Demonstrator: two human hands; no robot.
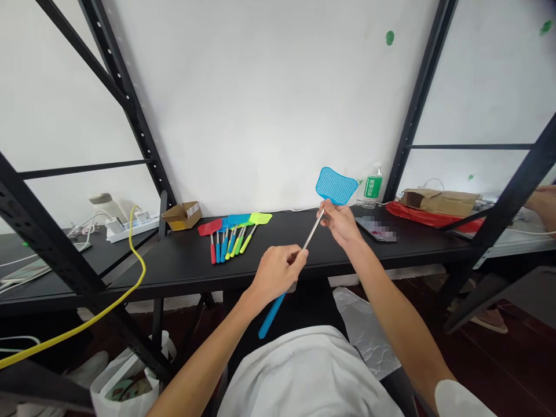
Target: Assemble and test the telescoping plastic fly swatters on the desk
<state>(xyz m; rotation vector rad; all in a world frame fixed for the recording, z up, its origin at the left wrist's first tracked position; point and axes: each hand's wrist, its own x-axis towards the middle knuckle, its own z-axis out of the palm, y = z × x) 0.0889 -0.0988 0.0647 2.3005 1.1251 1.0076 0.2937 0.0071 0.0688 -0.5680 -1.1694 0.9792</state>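
A blue fly swatter (336,185) slants across in front of me, its mesh head up at the right and its blue handle down at the left. My left hand (280,266) is closed around the metal rod near the top of the handle. At the base of the mesh head, the fingers of my right hand (339,223) pinch the upper end of the rod. Beyond my left hand, several fly swatters (248,236) in red, blue and green lie side by side on the black table (174,263).
A small cardboard box (182,216) sits left of the swatters. A water bottle (372,186) and a phone (376,229) are at the right. The yellow cable (141,266) crosses the left side, near a white power strip (132,227). Black metal posts (130,104) flank the table.
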